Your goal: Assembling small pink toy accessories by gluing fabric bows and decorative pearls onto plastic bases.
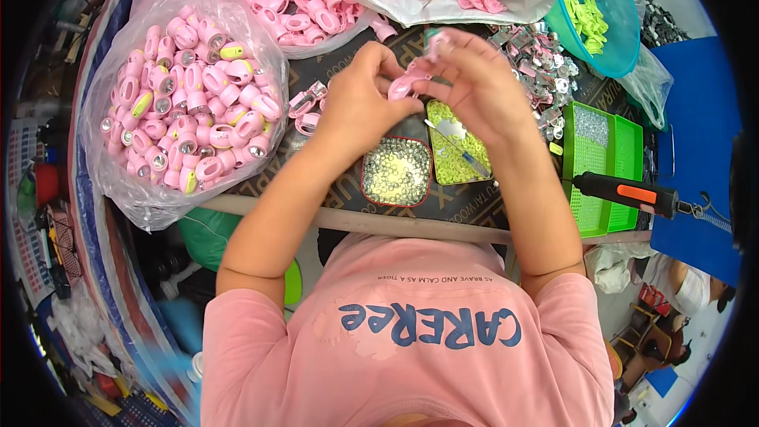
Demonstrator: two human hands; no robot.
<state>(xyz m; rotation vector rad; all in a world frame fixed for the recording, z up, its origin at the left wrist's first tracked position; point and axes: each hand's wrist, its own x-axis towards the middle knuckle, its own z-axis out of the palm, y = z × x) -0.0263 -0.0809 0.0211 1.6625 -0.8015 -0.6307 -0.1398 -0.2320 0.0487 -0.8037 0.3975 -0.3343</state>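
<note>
My left hand (362, 95) pinches a pink plastic casing (406, 82) between thumb and fingers, above the table. Close on its right, my right hand (484, 79) has its fingers bent around a small pink piece (436, 46), blurred and partly hidden. The right thumb side comes near the casing; whether it touches cannot be told. Below the hands stand a square tin (365, 182) of small round clear and pale pieces and a tray (432, 150) of yellow-green parts with tweezers (466, 155) lying across it. A few pink-and-clear parts (305, 103) lie beside my left wrist.
A plastic bag (103, 142) of assembled pink flashlight-like bodies stands left. Loose pink shells (304, 12) and a white sack (526, 0) lie behind. To the right are clear parts (545, 71), a teal bowl (624, 47), a green tray (624, 150) and a hanging electric screwdriver (624, 192).
</note>
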